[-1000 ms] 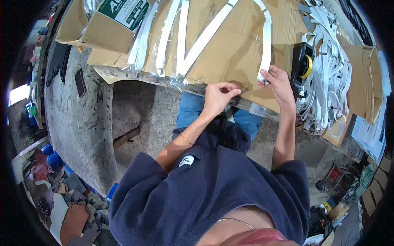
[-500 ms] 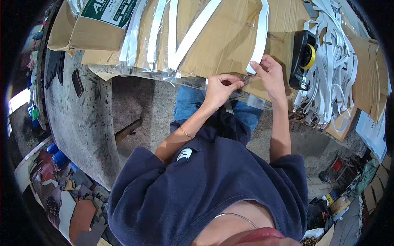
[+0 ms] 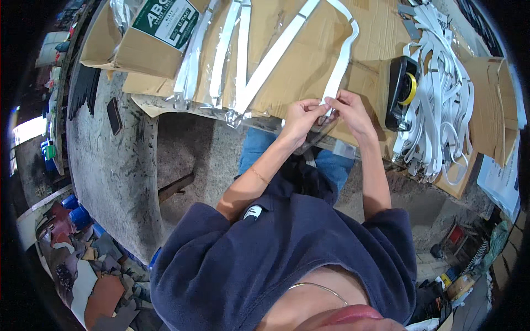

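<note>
A white suspender strap runs from the far edge of the cardboard down to its near edge, where my two hands meet. My left hand pinches near the strap's lower end, its thumb and forefinger drawn together. From the other side my right hand is closed on the same end, thumb against the strap. A small clip at this end is partly hidden by my fingers. To the left, a diagonal white strap with a metal slider lies on the cardboard, its lower end by a clear plastic bag.
More white straps in clear plastic lie at the left, beside an open cardboard box. A black tape dispenser with a yellow core stands to the right, next to a tangled heap of white straps. Cardboard covers the tabletop.
My left hand has moved up and right onto the strap's end, and my right hand is slightly lower. The strap has shifted left and down. The whole view has tilted a little.
</note>
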Demonstrator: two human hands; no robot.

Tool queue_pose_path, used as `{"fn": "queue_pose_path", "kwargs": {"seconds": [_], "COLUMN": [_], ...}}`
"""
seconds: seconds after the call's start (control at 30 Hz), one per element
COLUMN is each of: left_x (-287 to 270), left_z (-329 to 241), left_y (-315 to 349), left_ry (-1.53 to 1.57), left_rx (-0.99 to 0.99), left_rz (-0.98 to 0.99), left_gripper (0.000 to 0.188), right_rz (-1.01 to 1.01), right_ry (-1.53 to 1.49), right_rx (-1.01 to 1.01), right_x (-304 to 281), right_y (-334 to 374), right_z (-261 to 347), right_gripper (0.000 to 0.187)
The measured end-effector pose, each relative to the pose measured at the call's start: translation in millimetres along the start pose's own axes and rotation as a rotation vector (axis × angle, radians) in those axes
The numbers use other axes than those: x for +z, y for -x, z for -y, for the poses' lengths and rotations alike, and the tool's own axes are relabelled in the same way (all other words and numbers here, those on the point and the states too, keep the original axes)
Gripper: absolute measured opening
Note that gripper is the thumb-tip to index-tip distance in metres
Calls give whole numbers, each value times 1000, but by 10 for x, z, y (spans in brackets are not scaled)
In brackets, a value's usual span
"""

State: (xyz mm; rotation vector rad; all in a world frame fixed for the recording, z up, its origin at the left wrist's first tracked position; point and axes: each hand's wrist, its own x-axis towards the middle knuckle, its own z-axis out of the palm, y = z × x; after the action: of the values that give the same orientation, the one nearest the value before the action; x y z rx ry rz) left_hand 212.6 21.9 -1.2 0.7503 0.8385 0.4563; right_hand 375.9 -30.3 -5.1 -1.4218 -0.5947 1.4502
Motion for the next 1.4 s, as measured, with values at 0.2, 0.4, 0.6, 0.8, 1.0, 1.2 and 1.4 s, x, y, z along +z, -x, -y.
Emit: {"fn": "queue_pose_path", "kwargs": {"seconds": [0.2,0.4,0.6,0.8,1.0,1.2,1.4], "left_x": [94,74,85,91,223,183,292], "left_z": [39,-305,-279,-624,-640,-728,-680], "left_y": [-88,-689,-1073,-1491,-1227,-1697,-1644], "left_ry": [-17,-45,-16,94,5,287,105], "left_rx": [-49,191,228,230,177,254,171], "left_rz": [-19,-102,-184,-64,-36,7,-108], "left_gripper": [26,30,32,32,18,20,34], "right_rz": [-250,34,-278,-31,22,239,-315], "right_ry": [-9,-83,-166,-162,-379,-165,139], "right_rx": [-86,-14,-41,95,-58,35,14], "right_x": [-225,-146,-279,-281,-340,-510,-560], "right_y": [-610,-790,-1505,-1546,-1464,-1666,-2039], "right_z": [264,438,719,768,976,930,1226], "right_gripper": [19,23,26,41,39,32,31]}}
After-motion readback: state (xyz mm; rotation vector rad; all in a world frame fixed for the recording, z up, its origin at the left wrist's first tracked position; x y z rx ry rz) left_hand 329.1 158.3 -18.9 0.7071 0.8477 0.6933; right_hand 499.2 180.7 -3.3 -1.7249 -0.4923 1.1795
